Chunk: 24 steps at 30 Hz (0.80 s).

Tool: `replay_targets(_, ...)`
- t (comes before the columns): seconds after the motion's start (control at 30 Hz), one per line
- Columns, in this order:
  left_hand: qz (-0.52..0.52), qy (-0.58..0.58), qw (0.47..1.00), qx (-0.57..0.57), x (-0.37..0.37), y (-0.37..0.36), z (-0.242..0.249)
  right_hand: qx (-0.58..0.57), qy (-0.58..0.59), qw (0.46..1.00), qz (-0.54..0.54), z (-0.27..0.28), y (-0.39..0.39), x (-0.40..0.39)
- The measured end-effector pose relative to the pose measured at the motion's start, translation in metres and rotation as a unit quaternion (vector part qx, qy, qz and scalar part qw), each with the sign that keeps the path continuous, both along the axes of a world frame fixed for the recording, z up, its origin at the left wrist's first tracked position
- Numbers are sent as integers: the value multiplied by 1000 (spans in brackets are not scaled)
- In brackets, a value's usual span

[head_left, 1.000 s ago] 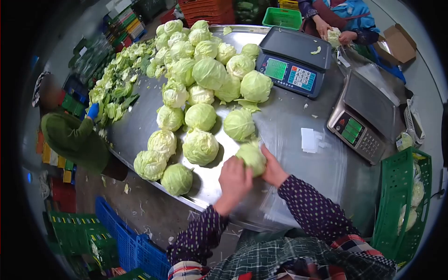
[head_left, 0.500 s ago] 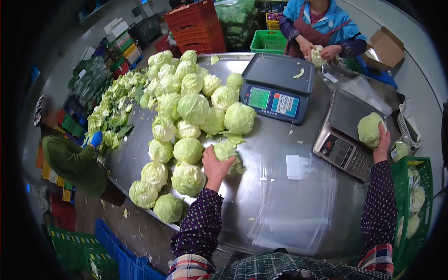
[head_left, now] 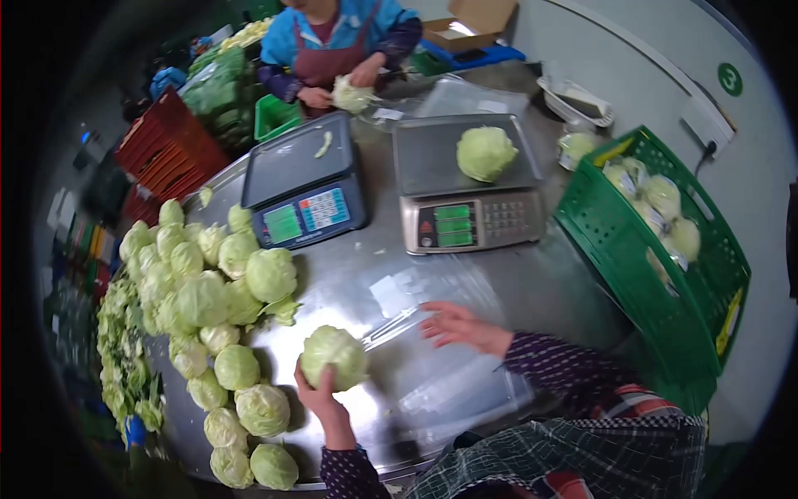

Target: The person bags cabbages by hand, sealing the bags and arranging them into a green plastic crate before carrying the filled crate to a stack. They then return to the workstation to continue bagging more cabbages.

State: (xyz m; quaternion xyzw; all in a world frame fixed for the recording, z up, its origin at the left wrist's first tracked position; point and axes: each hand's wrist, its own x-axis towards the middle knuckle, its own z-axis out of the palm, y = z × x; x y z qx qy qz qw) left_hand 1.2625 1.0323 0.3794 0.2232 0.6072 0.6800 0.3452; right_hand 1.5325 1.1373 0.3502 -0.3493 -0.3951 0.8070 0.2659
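Note:
My left hand point(head_left: 324, 405) is wrapped round the lower left side of a cabbage point(head_left: 335, 356), just over the steel table point(head_left: 332, 320). Fingers apart and holding nothing, my right hand point(head_left: 472, 329) reaches across the table to the right of that cabbage, over clear plastic bags point(head_left: 461, 382). A second cabbage point(head_left: 486, 154) sits by itself on the platform of the silver scale point(head_left: 428, 224); the scale's green display is lit. Several more cabbages point(head_left: 202, 299) are heaped to the left of my left hand.
A blue scale point(head_left: 316, 218) stands left of the silver one. On the right, a green crate point(head_left: 611, 220) holds several wrapped cabbages point(head_left: 662, 197). Across the table, a person in a blue jacket point(head_left: 385, 18) handles a cabbage point(head_left: 352, 94). White labels point(head_left: 389, 295) lie mid-table.
The view has swung to the right. My right hand has let go of its cabbage, now on the silver scale, and moved back towards me. My left hand has brought its cabbage away from the heap.

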Motion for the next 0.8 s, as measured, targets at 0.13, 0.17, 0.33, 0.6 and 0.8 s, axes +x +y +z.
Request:
replay_targets(0.13, -261, 93, 961, 2, 90, -4, 25, -186, 219, 957, -40, -2, -37, -12)
replay_targets(0.17, -269, 190, 944, 17, 97, -6, 25, -222, 225, 945, -83, -3, -39, -7)
replay_targets(0.33, -274, 249, 929, -1, 123, -1, 3, -230, 196, 943, -143, -7, -39, 58)
replay_targets(0.6, -331, 365, 870, 3, 171, -9, -18, 342, -104, 926, -118, 106, 128, 68)
replay_targets(0.8, -367, 451, 813, -41, 170, -28, -40, 619, -446, 633, -133, 129, 240, 23)
